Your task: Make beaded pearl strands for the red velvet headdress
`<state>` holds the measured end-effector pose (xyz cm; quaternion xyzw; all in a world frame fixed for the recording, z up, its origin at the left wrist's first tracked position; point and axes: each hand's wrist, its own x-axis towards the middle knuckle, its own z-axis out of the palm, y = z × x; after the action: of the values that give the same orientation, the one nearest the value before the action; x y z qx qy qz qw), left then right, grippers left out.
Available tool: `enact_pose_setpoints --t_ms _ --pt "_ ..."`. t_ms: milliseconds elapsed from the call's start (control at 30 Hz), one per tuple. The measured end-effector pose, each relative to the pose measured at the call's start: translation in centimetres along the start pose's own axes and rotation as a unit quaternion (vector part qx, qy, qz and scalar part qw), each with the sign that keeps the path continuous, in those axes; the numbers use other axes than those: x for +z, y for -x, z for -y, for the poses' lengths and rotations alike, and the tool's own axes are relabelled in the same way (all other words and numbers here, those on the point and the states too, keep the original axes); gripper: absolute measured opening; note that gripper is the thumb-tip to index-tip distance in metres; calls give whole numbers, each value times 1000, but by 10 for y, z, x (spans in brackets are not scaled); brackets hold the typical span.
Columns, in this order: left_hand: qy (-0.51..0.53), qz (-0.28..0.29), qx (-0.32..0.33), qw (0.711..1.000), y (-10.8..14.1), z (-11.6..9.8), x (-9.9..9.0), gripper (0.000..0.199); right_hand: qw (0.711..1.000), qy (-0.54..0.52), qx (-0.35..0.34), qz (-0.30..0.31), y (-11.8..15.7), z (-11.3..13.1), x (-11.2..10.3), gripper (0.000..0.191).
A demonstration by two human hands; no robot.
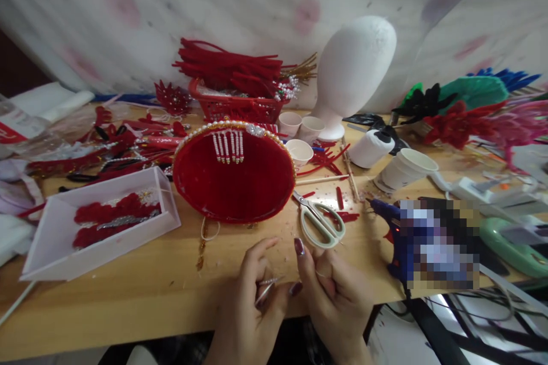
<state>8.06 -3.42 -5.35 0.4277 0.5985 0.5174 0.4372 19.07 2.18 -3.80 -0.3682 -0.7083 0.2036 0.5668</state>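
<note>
A: What lies nearest, at the front edge of the worktop (141, 296)?

B: The left hand (254, 305), fingers curled around a short strand of small white beads (268, 282), with a thin pale sliver just below it.

A: And the right hand (338, 296)?

B: Close beside the left, thumbs nearly meeting; its fingers are bent inward, and whether they grip anything cannot be told.

A: What is just beyond?

B: A fine gold chain (200, 248) lies on the wood. To the right are scissors with pale green handles (321, 219), then a dark blue glue gun (397, 234). At left, an open white plastic box (53, 234) contains dark red fuzzy shapes (92, 214) and a silver strip (124, 221).

A: The middle ground?

B: Centrally, a glossy red oval piece (233, 191), tilted with its face toward the hands. Gold and white beads edge its upper rim; short white bead strings (229, 147) line its upper part. To its right stand small white paper cups (299, 152), a white thread spool (369, 149) and a larger paper cup (405, 170).

A: The far zone?

B: A red plastic basket (240, 109) heaped with red fuzzy stems (233, 65), a white foam head (355, 63) and, at right, red and pink artificial flowers (454, 128). Behind hangs a pale spotted cloth (257, 5).
</note>
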Motion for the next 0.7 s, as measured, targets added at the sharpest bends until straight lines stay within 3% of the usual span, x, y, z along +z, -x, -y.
enact_pose_setpoints --t_ms 133,300,467,700 --pt "-74 0 55 996 1 3 -2 17 1000 -5 -2 -7 1 0 1 49" --pt "-113 -43 126 985 2 2 -3 26 1000 -5 -3 -9 3 -1 1 50" --pt "-160 -40 154 974 4 4 -4 35 1000 -1 -3 -3 4 0 0 48" --pt "-167 -15 132 977 7 5 -3 35 999 37 -22 4 3 -2 -1 49"
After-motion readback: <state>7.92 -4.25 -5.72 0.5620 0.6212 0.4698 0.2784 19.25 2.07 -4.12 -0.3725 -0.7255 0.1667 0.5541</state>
